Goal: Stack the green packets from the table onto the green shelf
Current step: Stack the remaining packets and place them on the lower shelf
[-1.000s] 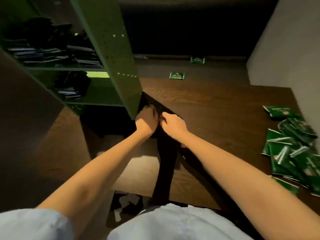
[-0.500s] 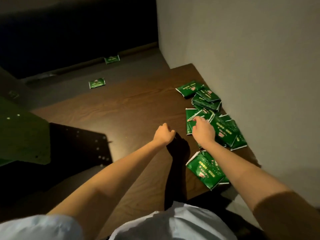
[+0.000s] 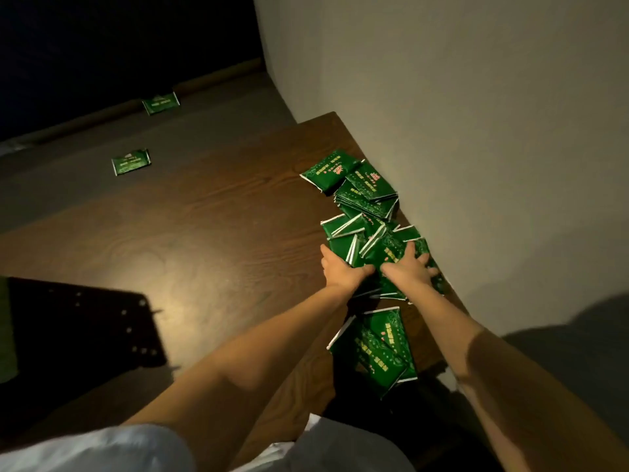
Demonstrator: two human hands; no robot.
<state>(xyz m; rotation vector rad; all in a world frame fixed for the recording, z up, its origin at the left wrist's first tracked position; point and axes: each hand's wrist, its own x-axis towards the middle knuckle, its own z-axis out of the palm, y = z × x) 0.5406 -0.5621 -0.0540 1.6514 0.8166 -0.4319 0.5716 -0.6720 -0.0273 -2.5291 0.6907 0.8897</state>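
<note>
Along the right side of the table (image 3: 204, 253), close against the wall (image 3: 476, 148), the green packets (image 3: 369, 199) lie in a loose heap running from far to near. Many overlap and some are propped on edge. Both your hands are down on the middle of it, side by side and close together. Your right hand (image 3: 406, 270) lies with fingers spread flat across the top packets, pressing rather than gripping. Your left hand (image 3: 340, 272) comes in from the left with the thumb raised. Its fingers are buried among the packet edges, so you cannot tell whether they are curled round anything. A few near packets (image 3: 377, 352) sit by the table's near edge. One stray packet (image 3: 131, 161) lies on the floor far to the left, with another stray (image 3: 161, 103) beyond it. A green strip (image 3: 6, 328) at the left border is probably the shelf.

By their look, these are thin, light sachets. They are glossy, so likely to slide over one another, and limp enough to bend. Scooping a loose handful would probably shed some. You would do better to square a small bunch between both palms. Then pinch it across the flat faces, thumb on top and fingers beneath, away from the white sealed edges.
</note>
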